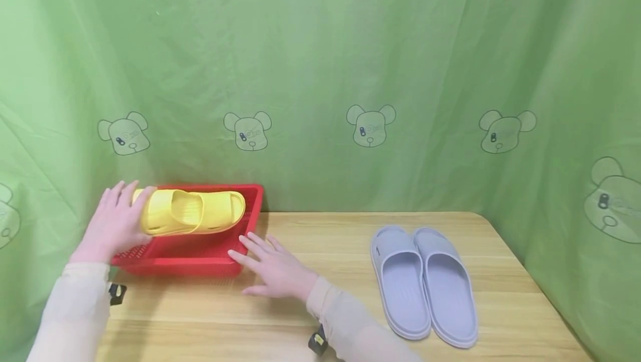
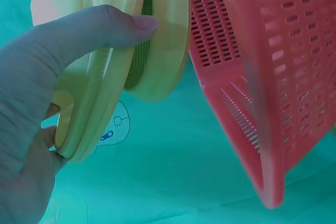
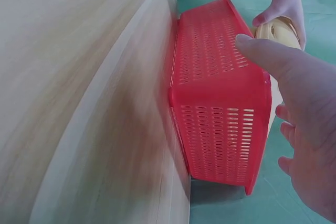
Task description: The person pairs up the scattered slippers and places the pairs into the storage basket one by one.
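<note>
My left hand (image 1: pixel 115 220) grips a pair of yellow slippers (image 1: pixel 217 214) by one end, at the left of the head view. The slippers lie together lengthwise over the red plastic basket (image 1: pixel 192 267). In the left wrist view my thumb presses across the yellow slippers (image 2: pixel 163 61), with the other fingers round the far side, partly hidden. My right hand (image 1: pixel 277 267) is spread with nothing in it, close by the basket's front right corner. The right wrist view shows its thumb overlapping the rim of the red basket (image 3: pixel 220 93).
A pair of grey slippers (image 1: pixel 450 295) lies side by side on the right of the wooden table (image 1: pixel 320 228). A green curtain (image 1: pixel 310 178) with bear heads hangs behind the table and along its sides.
</note>
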Tool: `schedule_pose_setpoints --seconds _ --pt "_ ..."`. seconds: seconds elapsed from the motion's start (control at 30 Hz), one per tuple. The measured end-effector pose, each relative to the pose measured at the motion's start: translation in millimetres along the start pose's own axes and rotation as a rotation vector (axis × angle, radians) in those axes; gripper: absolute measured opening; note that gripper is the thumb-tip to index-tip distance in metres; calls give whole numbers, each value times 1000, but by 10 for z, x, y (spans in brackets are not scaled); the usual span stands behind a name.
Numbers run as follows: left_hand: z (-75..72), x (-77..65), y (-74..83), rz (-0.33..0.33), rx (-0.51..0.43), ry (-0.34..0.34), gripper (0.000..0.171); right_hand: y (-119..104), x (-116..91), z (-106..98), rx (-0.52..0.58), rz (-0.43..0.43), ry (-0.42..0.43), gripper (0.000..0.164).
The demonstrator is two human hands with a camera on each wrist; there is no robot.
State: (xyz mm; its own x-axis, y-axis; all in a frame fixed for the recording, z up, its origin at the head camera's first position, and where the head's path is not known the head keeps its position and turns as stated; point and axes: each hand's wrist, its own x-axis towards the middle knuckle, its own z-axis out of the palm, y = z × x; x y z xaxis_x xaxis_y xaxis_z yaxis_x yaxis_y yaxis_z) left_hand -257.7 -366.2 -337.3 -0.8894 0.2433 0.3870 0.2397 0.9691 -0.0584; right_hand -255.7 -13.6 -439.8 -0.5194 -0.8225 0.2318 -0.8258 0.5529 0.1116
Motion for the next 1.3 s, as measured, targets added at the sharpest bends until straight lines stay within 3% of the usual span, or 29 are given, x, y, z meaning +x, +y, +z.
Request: schedule_pose_setpoints --seconds 0.63,1.3 --pt "82 287 33 121 84 -25 103 -69 149 76 -65 -32 -28 83" --pt "160 407 114 112 103 -145 101 -123 224 98 -75 -77 -18 83"
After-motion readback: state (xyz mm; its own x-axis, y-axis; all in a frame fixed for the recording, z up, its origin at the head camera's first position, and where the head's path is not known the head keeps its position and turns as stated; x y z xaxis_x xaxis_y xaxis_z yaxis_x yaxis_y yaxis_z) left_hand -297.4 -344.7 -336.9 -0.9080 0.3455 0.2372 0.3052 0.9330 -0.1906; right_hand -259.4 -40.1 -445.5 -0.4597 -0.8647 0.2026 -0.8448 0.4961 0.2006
